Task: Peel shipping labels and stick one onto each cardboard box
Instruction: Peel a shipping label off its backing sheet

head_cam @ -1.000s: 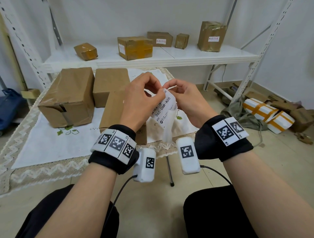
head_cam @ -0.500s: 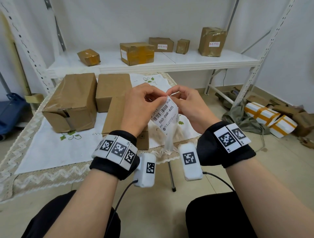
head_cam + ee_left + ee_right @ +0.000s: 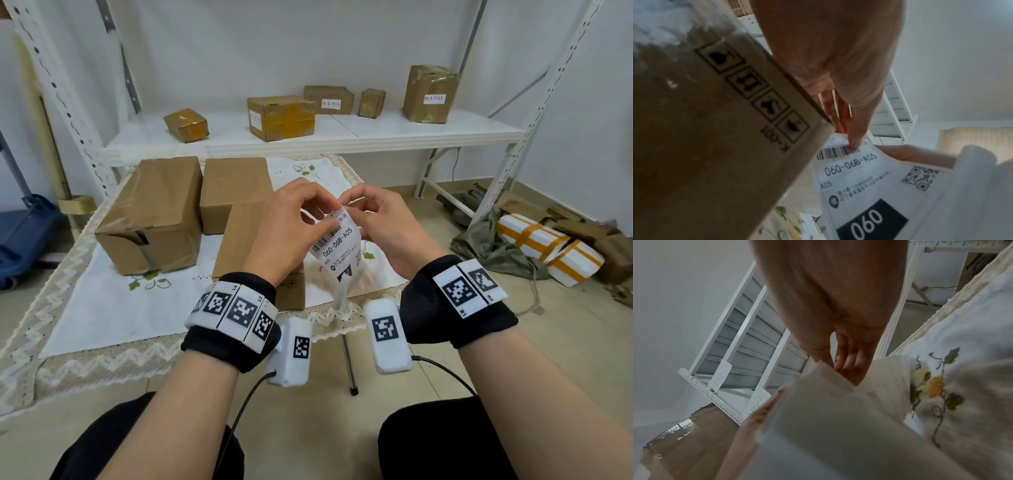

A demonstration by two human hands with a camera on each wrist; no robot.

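A white shipping label (image 3: 339, 246) printed "060-06B-A05" hangs between my hands over the table's front edge. My left hand (image 3: 330, 214) pinches its top by the barcode, the thumb (image 3: 855, 141) on the print. My right hand (image 3: 349, 209) pinches the same top edge from the right, its fingers (image 3: 849, 368) behind the sheet (image 3: 828, 410). Three plain cardboard boxes stand on the table: a large one (image 3: 154, 212), a middle one (image 3: 233, 192) and a flat one (image 3: 246, 246) just under my left hand, also close in the left wrist view (image 3: 715, 129).
The table wears a white embroidered cloth (image 3: 120, 308) with a lace border. Behind it a white shelf (image 3: 342, 133) carries several small boxes, some labelled. Taped white parcels (image 3: 548, 250) and cardboard scraps lie on the floor at the right. A blue cart (image 3: 24, 236) stands at the left.
Both hands still pinch the label's top edge, their fingers shifting a little there. The view has tilted up slightly. The boxes have not moved.
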